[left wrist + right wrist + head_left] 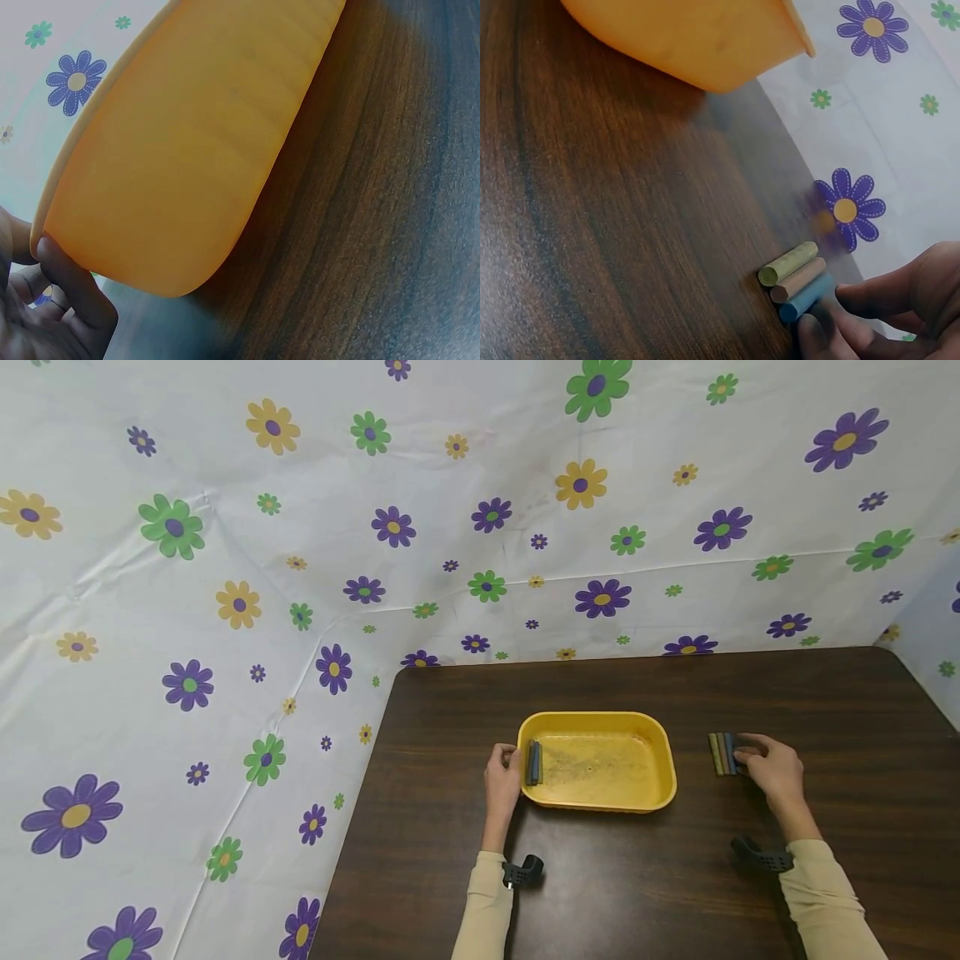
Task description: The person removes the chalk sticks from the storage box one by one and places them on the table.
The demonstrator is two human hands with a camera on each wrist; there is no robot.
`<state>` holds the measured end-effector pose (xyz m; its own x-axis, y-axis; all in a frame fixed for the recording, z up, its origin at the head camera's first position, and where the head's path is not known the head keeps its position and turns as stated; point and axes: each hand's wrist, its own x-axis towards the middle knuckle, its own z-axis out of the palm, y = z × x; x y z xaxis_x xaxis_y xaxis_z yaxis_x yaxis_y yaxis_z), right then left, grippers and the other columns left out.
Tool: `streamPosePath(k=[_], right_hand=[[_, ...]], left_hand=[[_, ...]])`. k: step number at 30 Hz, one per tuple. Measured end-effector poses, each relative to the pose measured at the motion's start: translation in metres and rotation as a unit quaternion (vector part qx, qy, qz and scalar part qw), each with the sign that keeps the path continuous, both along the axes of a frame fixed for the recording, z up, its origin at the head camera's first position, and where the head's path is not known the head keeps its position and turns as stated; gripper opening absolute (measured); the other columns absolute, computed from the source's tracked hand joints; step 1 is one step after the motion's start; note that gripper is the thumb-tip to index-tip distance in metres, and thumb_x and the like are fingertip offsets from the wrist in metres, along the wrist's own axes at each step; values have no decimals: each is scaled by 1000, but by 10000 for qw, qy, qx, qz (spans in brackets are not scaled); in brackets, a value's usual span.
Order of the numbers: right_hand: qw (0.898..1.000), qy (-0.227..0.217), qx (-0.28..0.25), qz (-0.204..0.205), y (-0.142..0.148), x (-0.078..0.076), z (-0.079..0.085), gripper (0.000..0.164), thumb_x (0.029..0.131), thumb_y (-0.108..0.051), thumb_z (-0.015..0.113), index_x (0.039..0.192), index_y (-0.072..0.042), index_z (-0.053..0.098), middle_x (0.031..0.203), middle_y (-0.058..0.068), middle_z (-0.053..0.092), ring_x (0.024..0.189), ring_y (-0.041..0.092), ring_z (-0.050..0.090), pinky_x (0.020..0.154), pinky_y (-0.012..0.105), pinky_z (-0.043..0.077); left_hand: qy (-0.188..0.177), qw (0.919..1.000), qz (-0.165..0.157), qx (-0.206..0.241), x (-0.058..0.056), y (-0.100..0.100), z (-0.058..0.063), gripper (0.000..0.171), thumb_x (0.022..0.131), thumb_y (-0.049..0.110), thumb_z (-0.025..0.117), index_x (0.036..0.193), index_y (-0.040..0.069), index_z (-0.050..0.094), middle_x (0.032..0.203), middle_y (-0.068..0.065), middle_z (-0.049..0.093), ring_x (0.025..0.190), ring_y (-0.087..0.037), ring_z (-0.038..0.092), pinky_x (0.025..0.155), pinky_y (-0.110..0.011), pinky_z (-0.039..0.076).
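My left hand (pixel 502 777) grips the rim at the left end of a yellow plastic basin (pixel 600 803), thumb on its outer wall. Inside, against that end, several dark and greenish chalk sticks (pixel 534 763) lie side by side. To the right of the basin, a short row of chalk sits on the table: a yellow-green stick (pixel 788 264), a brownish stick (pixel 799 280) and a blue stick (pixel 805 298). At the row's right end my right hand (pixel 774 770) pinches a dark chalk stick, mostly hidden by the fingers.
The dark wood-grain table (pixel 630 877) carries the basin and the chalk. A white sheet with printed flowers (pixel 480 460) hangs behind the table and along its left side. Each wrist wears a black strap (pixel 765 858) over a pale sleeve.
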<state>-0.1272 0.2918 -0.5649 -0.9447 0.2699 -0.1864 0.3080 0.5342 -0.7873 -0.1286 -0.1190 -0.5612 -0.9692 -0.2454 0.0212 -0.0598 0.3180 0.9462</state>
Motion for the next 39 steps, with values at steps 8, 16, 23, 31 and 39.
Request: streamPosePath(k=[8, 16, 23, 31, 39], right_hand=[[9956, -57, -903, -223, 2, 1, 2, 47, 106, -3, 49, 148, 16, 41, 128, 37, 59, 79, -3, 59, 71, 23, 58], [9911, 72, -1233, -496, -2, 2, 4, 49, 108, -9, 44, 150, 15, 38, 136, 35, 49, 79, -10, 51, 70, 17, 56], [9915, 11, -1184, -537, -4, 2, 6, 50, 110, -12, 42, 152, 14, 36, 139, 36, 48, 77, -11, 51, 69, 18, 56], [9904, 98, -1234, -608, -15, 1, 18, 53, 111, -20, 43, 152, 13, 38, 135, 33, 52, 76, -9, 55, 68, 18, 56], [9892, 350, -1402, -239, -38, 1, 36, 52, 111, -23, 44, 150, 12, 41, 107, 2, 67, 80, -2, 62, 70, 22, 55]], left_hand=[[16, 10000, -31, -83, 0, 0, 2, 12, 106, 14, 61, 108, 4, 66, 90, -7, 66, 68, -13, 53, 61, -31, 45], [94, 9999, -10, -103, 0, 0, 1, 12, 106, 14, 62, 107, 4, 66, 91, -9, 67, 68, -14, 54, 61, -33, 46], [107, 9999, -19, -78, 1, -1, 0, 13, 106, 15, 61, 107, 3, 66, 91, -11, 68, 68, -14, 53, 60, -33, 45], [66, 9999, -29, -80, 0, -1, 2, 14, 106, 15, 61, 108, 3, 66, 92, -11, 68, 69, -14, 53, 61, -32, 45], [-34, 10000, -44, -56, 0, 0, 2, 13, 106, 14, 60, 109, 3, 66, 91, -9, 66, 65, -13, 52, 59, -31, 44]])
